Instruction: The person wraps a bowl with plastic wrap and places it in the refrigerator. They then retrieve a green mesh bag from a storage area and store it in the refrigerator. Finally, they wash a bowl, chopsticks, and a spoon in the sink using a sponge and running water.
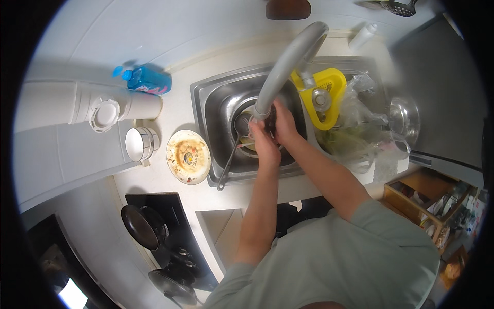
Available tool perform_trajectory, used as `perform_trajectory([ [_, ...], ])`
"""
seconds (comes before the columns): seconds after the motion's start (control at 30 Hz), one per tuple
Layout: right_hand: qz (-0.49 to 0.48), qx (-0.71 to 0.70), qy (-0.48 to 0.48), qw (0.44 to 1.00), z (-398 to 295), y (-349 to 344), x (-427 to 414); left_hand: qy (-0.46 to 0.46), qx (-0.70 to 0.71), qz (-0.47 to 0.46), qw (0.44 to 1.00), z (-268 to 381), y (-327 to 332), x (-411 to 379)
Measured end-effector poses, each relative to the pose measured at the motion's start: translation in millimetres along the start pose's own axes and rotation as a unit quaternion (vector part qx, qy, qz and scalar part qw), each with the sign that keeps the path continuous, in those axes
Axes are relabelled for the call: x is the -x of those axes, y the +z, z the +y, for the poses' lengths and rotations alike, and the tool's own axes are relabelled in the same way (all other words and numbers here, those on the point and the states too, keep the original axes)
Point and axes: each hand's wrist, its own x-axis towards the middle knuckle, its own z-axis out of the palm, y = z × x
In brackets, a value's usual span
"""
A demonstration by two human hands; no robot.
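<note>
Both hands are together under the spout of a grey faucet (287,63), over a stainless steel sink basin (220,112). Between them is a small dark object (271,119), mostly covered by fingers and spout, so its kind cannot be told. My left hand (264,146) grips it from the near left side; my right hand (285,123) holds it from the right. Below the hands, a round metal pot or bowl (236,112) stands in the basin. A ladle (228,166) leans out of it over the sink's front rim, and other utensils in it are partly hidden.
Left of the sink lie a food-stained plate (188,156), stacked bowls (141,143) and a blue detergent bottle (148,80). To the right are a yellow triangular strainer (335,79), plastic bags with greens (347,145) and a clear bowl (404,121). Pans (141,228) sit on a black cooktop (193,235).
</note>
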Motion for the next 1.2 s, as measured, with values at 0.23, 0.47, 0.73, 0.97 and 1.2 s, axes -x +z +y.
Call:
perform_trajectory([
  [0.23, 0.134, -0.204, 0.112, 0.963, 30, -16, 21, -0.275, 0.158, 0.043, 0.947, 23, -29, 4],
  [0.47, 0.155, -0.126, 0.197, 0.960, -19, -52, 52, -0.400, 0.063, 0.077, 0.911, -21, -88, -25],
  [0.73, 0.080, 0.051, 0.212, 0.973, -16, -98, 62, -0.449, 0.071, 0.013, 0.891, 13, -61, -14],
  [0.97, 0.052, 0.035, 0.360, 0.931, 13, -85, 34, -0.353, -0.036, -0.011, 0.935, 56, -44, -1],
  [1.2, 0.023, 0.002, 0.345, 0.938, 42, -87, 16, -0.315, -0.085, -0.037, 0.944, 31, -35, -17],
])
